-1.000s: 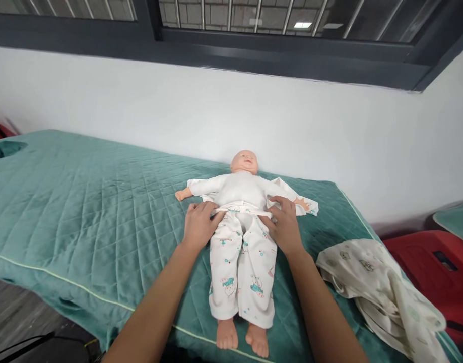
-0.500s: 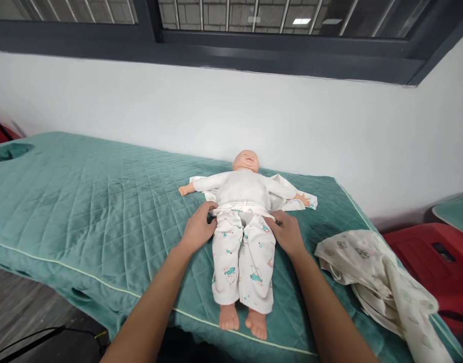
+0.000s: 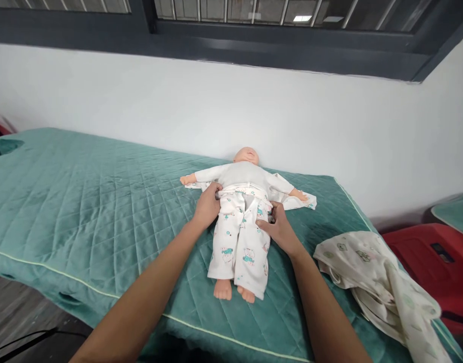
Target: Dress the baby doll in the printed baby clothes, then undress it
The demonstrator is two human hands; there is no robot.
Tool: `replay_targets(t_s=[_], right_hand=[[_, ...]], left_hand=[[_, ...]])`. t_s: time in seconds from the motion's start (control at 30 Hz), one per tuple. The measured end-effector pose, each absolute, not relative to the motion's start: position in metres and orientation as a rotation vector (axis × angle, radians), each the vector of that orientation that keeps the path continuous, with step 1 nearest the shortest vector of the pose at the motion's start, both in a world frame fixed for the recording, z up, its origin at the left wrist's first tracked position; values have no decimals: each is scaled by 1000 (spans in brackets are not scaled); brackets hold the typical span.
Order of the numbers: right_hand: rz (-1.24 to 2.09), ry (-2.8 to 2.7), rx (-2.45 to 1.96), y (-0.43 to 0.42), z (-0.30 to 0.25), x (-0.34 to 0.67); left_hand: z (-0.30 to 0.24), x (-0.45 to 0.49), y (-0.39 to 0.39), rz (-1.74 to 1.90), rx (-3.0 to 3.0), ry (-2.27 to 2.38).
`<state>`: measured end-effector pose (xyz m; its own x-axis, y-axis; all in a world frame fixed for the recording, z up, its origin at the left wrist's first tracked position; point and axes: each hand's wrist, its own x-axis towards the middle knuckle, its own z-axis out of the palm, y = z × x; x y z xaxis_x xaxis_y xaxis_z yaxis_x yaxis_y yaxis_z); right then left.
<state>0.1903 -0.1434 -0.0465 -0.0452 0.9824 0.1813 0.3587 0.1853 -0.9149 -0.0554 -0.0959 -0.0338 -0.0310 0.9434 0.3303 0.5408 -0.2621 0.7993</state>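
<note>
A baby doll (image 3: 245, 174) lies on its back on a green quilted bed (image 3: 83, 201), head toward the wall, arms spread. It wears a white top and white printed trousers (image 3: 239, 242). My left hand (image 3: 207, 205) grips the trousers' waistband at the doll's left-side hip, fingers curled. My right hand (image 3: 275, 227) is closed on the fabric at the other hip, a little lower down. A white garment (image 3: 299, 201) lies spread under the doll's shoulders.
A crumpled cream printed cloth (image 3: 371, 282) lies on the bed's right end. A red object (image 3: 431, 262) stands beyond the bed at the right. The white wall and a dark window frame (image 3: 231, 45) are behind. The bed's front edge runs below the doll's feet.
Both hands have slid along the doll's hips with the waistband, the left one up toward the waist. The doll's legs lie a little further up the bed; the view shifted slightly.
</note>
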Motion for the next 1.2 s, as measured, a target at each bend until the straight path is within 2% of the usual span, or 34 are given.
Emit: replay_targets(t_s=[0.13, 0.37, 0.53, 0.67, 0.93, 1.2], right_hand=[[845, -1596, -1373, -135, -48, 186], [421, -1654, -1313, -133, -45, 174], [326, -1733, -1277, -139, -42, 175], [370, -1681, -1352, -142, -44, 177], [508, -1564, -1472, -139, -41, 176], [580, -1670, -1480, -196, -36, 160]], left_hand=[[-42, -53, -79, 1210, 1848, 1598], [-48, -55, -80, 1212, 2057, 1705], [-43, -58, -91, 1363, 2015, 1520], [-44, -64, -115, 1424, 1899, 1318], [-45, -78, -179, 1108, 1640, 1250], [-43, -78, -177, 1150, 1572, 1252]])
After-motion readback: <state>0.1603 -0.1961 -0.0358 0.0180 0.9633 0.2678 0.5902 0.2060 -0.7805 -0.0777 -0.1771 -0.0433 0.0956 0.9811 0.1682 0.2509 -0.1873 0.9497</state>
